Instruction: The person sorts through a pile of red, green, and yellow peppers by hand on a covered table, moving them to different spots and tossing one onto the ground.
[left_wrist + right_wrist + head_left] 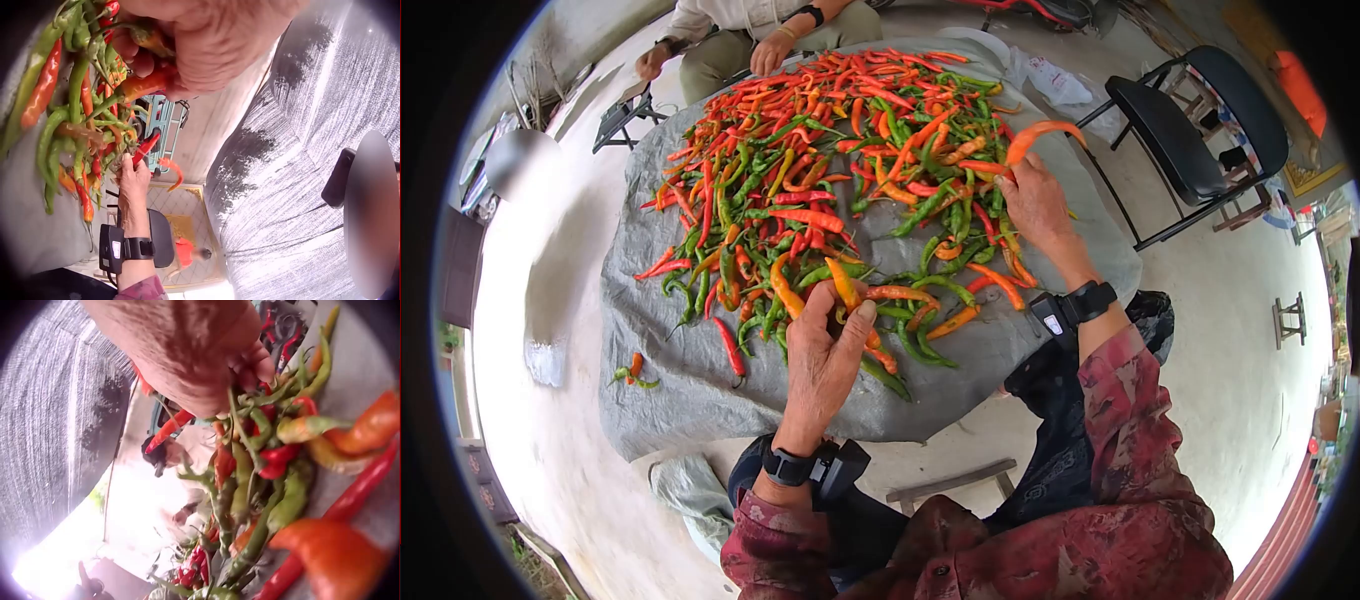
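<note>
Now, at the near edge of the pepper heap (800, 130), the left hand (822, 352) pinches a yellow-orange pepper (841, 283), seemingly for control. Right of the heap's middle, the right hand (1040, 212) grips a curved orange pepper (1040, 133), perhaps raised for clearance.

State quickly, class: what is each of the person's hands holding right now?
Left hand: closed, holding a yellow-orange pepper.
Right hand: closed, holding a curved orange pepper.

Person opposite (740, 14): head cut off, head view's top.
Left hand (215, 44): cut off, left wrist view's top.
Surface (650, 390): middle hidden under peppers (808, 217).
</note>
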Demonstrator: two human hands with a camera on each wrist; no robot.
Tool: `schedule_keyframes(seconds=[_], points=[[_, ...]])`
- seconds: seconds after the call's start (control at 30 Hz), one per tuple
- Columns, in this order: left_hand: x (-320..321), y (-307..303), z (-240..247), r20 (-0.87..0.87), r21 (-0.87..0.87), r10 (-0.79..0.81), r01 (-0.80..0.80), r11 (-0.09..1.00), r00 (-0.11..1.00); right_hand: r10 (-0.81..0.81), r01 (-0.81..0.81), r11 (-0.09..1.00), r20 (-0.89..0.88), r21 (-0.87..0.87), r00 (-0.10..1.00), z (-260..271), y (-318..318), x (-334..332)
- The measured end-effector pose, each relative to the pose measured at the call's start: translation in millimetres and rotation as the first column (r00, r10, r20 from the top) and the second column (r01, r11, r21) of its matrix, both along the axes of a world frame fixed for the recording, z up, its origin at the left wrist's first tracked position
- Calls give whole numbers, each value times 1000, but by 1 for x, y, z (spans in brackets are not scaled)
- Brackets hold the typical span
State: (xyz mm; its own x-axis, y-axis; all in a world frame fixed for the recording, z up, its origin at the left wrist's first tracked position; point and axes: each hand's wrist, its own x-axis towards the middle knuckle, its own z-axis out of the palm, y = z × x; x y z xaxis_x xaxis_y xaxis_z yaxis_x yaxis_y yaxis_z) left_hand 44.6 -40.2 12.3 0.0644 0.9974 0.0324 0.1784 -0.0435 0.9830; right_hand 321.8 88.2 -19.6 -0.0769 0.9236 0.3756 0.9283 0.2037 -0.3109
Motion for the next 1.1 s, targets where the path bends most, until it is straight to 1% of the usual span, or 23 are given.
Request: schedule_keyframes(seconds=[0.03, 0.1, 0.13, 0.2, 0.23, 0.3, 0.33, 0.37, 0.43, 0.5, 0.53, 0.57, 0.6, 0.63, 0.67, 0.7, 0.77, 0.8, 0.87, 0.9, 0.97, 1.03, 1.1], points=[[3, 2, -1, -39, -5, -18, 18, 1000, 999, -11, 11, 1000, 0, 0, 1000, -4, 2, 11], [10, 4, -4, -45, -7, -45, 45, 999, 998, 30, -31, 999, -27, -31, 999, -7, 0, 24], [13, 5, -5, -44, -7, -46, 46, 999, 998, 23, -24, 999, -29, -34, 999, -5, -2, 27], [18, 8, -8, -47, -10, -52, 52, 999, 998, -64, 3, 981, -307, -193, 949, 2, -8, 28], [20, 9, -11, -39, -17, -57, 56, 998, 998, -72, 10, 981, -310, -196, 948, 2, -10, 29], [24, 10, -12, -32, -26, -74, 74, 997, 997, 35, -57, 996, -283, -68, 958, 2, -15, 31], [27, 10, -10, -53, -34, -67, 65, 997, 996, 40, -62, 997, -339, -55, 940, 7, -19, 26], [29, 10, -9, -72, -40, -61, 59, 997, 995, 28, -48, 998, -336, -51, 942, 7, -23, 20], [33, 10, -11, -49, -30, -76, 74, 997, 996, 193, -170, 981, -385, 94, 902, 7, -30, 8], [36, 10, -8, -98, -41, -57, 53, 998, 994, 191, -182, 981, -414, 61, 890, 10, -37, -2], [38, 10, -7, -137, -20, -52, 50, 999, 989, 218, -199, 976, -467, 90, 857, 10, -37, -6], [40, 9, -8, -135, -16, -77, 76, 997, 988, 247, -214, 969, -519, 122, 819, 11, -37, -8], [41, 8, -8, -134, -26, -64, 62, 998, 989, 227, -188, 974, -519, 127, 824, 14, -38, -10], [42, 8, -8, -134, -34, -55, 51, 998, 989, 209, -195, 977, -587, 88, 782, 17, -40, -11], [45, 8, -8, -161, 1, -53, 54, 999, 986, 187, -204, 978, -652, 51, 735, 20, -41, -11], [45, 9, -11, -162, 8, -83, 86, 996, 983, 169, -173, 983, -651, 58, 740, 20, -41, -11], [47, 12, -16, -228, 116, -61, 90, 989, 972, 322, -191, 939, -538, 285, 779, 16, -39, -9], [53, 12, -13, -259, 142, -25, 63, 988, 965, 312, -172, 940, -538, 294, 783, 14, -40, -6], [55, 17, -29, -293, 163, -34, 85, 983, 955, 300, -244, 949, -331, 199, 895, 12, -46, 0], [55, 21, -38, -323, 173, -29, 89, 981, 946, 287, -225, 951, -338, 210, 896, 10, -49, 2], [61, 22, -44, -359, 165, -47, 113, 980, 932, 282, -248, 959, -355, 138, 891, 5, -55, 8], [64, 21, -49, -393, 194, 36, 44, 980, 919, 272, -226, 960, -353, 168, 895, 0, -56, 17], [62, 21, -52, -419, 182, 43, 38, 983, 907, 244, -238, 970, -266, 54, 933, -4, -56, 24]])
